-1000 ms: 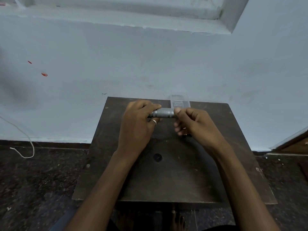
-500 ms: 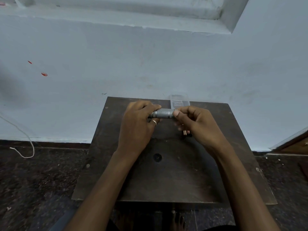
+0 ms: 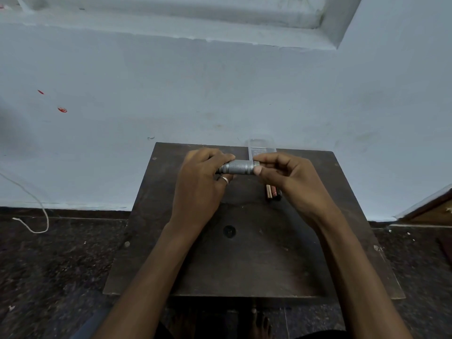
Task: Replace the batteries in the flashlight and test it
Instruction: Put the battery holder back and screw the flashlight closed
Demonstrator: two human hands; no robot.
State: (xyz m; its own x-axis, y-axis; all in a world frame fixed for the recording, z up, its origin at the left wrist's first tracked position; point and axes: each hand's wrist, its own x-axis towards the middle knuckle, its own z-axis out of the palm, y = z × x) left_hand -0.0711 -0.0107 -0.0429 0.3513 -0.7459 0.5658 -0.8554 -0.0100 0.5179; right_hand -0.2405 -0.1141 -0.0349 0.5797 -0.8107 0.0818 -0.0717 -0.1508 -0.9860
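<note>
The left hand is wrapped round one end of the silver flashlight. The right hand pinches the other end between thumb and fingertips, keeping it level above the table. It looks to me like a twist at that end, though I can't tell whether it is opening or closing. A few batteries lie just under the right hand, old or new unclear. Beyond the grip stands a clear plastic case. Testing is yet to come, I'd say. The left palm hides its end.

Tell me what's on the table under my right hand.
A few batteries lie on the table below the right hand, copper and dark ends showing. The hand covers the rest, so their count is unclear.
</note>
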